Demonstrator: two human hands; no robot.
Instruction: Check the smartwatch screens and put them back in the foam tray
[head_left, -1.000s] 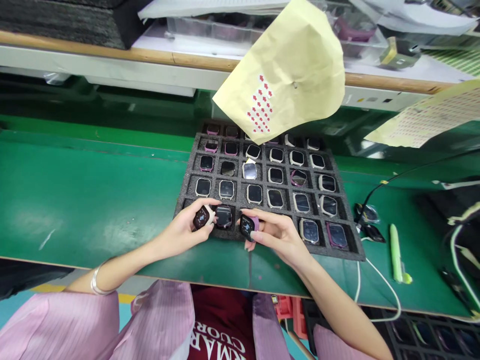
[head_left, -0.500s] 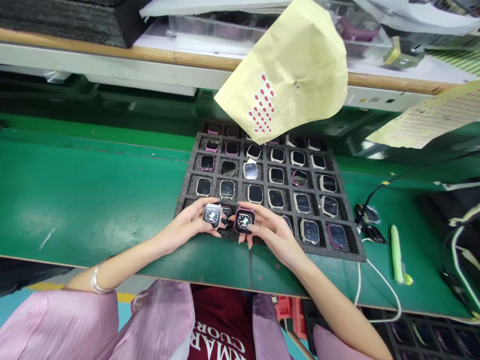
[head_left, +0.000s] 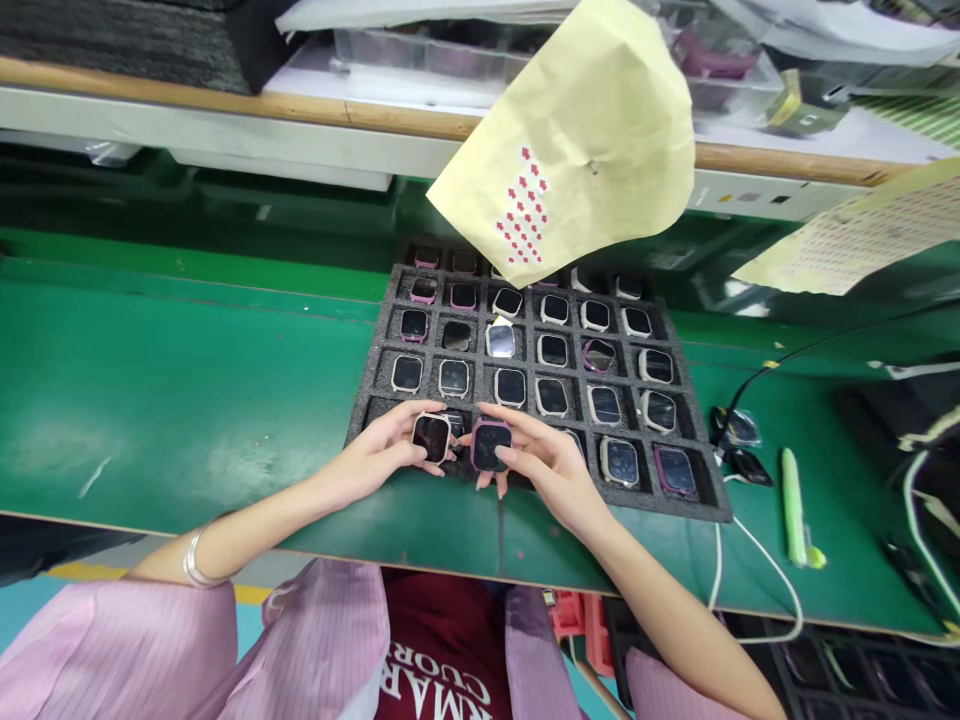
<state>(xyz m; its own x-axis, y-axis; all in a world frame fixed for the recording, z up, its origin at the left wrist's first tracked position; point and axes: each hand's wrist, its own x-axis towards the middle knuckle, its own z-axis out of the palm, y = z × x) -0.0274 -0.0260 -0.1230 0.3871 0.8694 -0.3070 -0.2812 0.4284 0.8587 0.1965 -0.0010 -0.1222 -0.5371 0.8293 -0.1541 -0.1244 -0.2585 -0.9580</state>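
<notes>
My left hand (head_left: 385, 446) grips a light-framed smartwatch (head_left: 431, 438) by its edges, its screen dark and facing up. In my right hand (head_left: 544, 460) is a purple-framed smartwatch (head_left: 491, 445), also dark, with the thumb lying at the lower right of its screen. Both watches are held side by side, a little apart, over the front edge of a black foam tray (head_left: 480, 402). Square pockets in the tray hold several more watches with light or purple frames. Part of the tray's front row is hidden by my hands.
A yellow sheet with red arrow stickers (head_left: 600, 150) hangs from the shelf over the tray's back. To the right lie a light green pen-like tool (head_left: 792, 508), a white cable (head_left: 772, 580) and a black cable. Another tray of watches (head_left: 862, 665) sits at lower right.
Both watch screens, lit with a dial before, are now dark. My left hand's watch has shifted slightly right and down; my right hand has barely moved.
</notes>
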